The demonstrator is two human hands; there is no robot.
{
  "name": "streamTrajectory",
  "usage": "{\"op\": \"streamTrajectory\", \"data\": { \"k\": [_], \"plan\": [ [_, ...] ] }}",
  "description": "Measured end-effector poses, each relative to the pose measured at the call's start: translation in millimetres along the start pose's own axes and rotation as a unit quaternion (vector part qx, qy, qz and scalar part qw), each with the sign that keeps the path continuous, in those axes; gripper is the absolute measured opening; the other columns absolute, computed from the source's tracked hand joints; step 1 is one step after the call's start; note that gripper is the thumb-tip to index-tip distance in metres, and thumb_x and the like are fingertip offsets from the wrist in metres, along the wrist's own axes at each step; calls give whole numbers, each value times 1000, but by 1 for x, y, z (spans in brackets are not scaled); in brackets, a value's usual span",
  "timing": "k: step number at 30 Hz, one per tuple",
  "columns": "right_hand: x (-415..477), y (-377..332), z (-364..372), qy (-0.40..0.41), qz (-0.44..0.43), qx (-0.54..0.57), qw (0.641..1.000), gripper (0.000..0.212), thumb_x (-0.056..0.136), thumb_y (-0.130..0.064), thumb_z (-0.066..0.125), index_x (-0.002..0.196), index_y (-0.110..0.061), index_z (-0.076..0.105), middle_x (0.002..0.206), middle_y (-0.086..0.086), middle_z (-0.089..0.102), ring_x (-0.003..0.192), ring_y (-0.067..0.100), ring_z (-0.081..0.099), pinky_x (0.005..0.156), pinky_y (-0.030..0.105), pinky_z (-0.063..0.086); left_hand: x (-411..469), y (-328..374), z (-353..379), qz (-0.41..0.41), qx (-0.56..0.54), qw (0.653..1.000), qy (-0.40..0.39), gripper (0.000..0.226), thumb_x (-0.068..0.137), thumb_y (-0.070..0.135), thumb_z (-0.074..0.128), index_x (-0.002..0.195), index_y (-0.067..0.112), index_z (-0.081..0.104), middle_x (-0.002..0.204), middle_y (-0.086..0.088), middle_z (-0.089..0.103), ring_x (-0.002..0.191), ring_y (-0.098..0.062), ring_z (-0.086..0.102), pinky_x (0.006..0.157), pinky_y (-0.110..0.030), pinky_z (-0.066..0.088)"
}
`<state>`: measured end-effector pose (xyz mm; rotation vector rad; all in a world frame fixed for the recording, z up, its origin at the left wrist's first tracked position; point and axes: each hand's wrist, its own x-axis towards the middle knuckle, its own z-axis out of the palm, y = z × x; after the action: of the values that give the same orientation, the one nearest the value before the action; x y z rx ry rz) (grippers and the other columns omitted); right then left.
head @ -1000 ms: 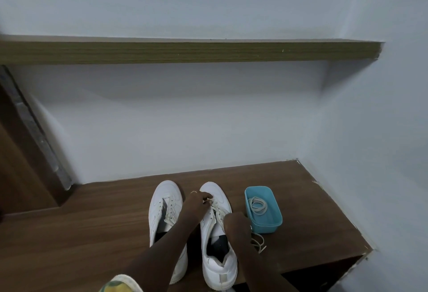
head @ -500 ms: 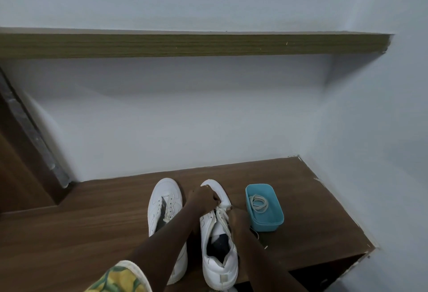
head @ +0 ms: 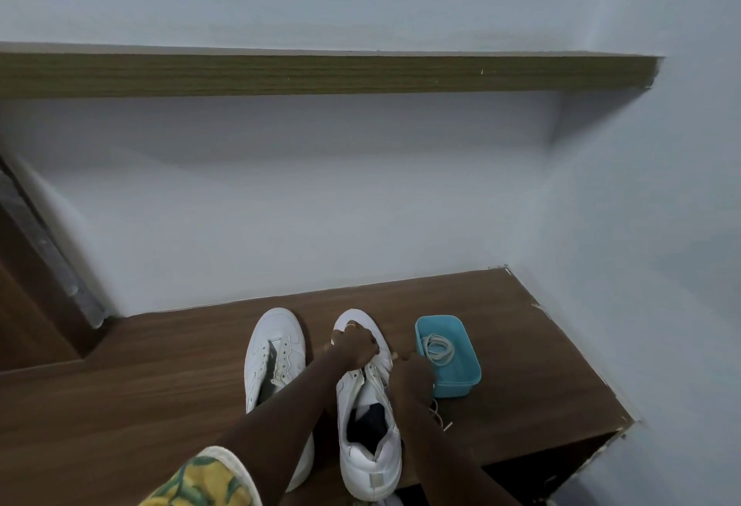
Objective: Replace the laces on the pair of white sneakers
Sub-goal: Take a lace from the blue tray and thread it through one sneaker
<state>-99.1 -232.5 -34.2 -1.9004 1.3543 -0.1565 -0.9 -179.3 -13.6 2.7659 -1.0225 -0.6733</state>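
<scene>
Both hands are closed on one shoe. The left hand (head: pixel 355 349) is curled over the toe end of the laced sneaker (head: pixel 371 461), with a small loop of lace (head: pixel 440 421) showing at its knuckles. The right hand (head: pixel 413 375) is bunched at the shoe's side and seems to pinch the same lace, though its fingers are turned away. The shoe stands upright on the wooden worktop (head: pixel 160 385), between the second sneaker (head: pixel 276 339) and a blue plastic tub (head: pixel 465 379) that holds a coiled lace (head: pixel 439 349). The chief risk is probably the lace binding in an eyelet. A hard tug by one hand, unmatched by the other, could drag or tip the light shoe instead of freeing the lace. The right hand is just beside the tub, so a sideways pull might knock the tub or spill its coil. That would mix the spare with the tail lying loose on the worktop near the wrist. The heel sits near the worktop's front edge, so a backward jerk could slide the shoe off. A frayed tip may also snag.
</scene>
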Motion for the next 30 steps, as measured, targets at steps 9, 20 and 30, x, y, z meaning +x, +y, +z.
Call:
{"op": "streamTrajectory", "data": {
  "k": [9,20,30],
  "plan": [
    [2,-21,0,-102,27,396,912,30,97,-28,52,85,-6,69,89,13,70,87,27,64,79,36,49,-7,3,-8,2,-143,989,49,28,97,28,42,109,21,67,125,-4,58,126,-20,43,110,-37,27],
    [11,-49,-44,-54,28,521,852,8,77,-5,74,75,-5,66,75,3,63,75,19,56,65,24,45,-25,-10,9,4,-230,971,57,28,90,13,50,73,26,67,104,-2,70,107,-18,61,93,-27,39],
    [15,-63,-48,-115,-31,494,861,27,86,-17,68,111,-6,67,108,6,67,95,16,61,85,30,47,-44,34,-29,97,-435,868,219,22,95,20,54,104,9,71,98,-2,70,87,-11,59,71,-13,39]
  ]
}}
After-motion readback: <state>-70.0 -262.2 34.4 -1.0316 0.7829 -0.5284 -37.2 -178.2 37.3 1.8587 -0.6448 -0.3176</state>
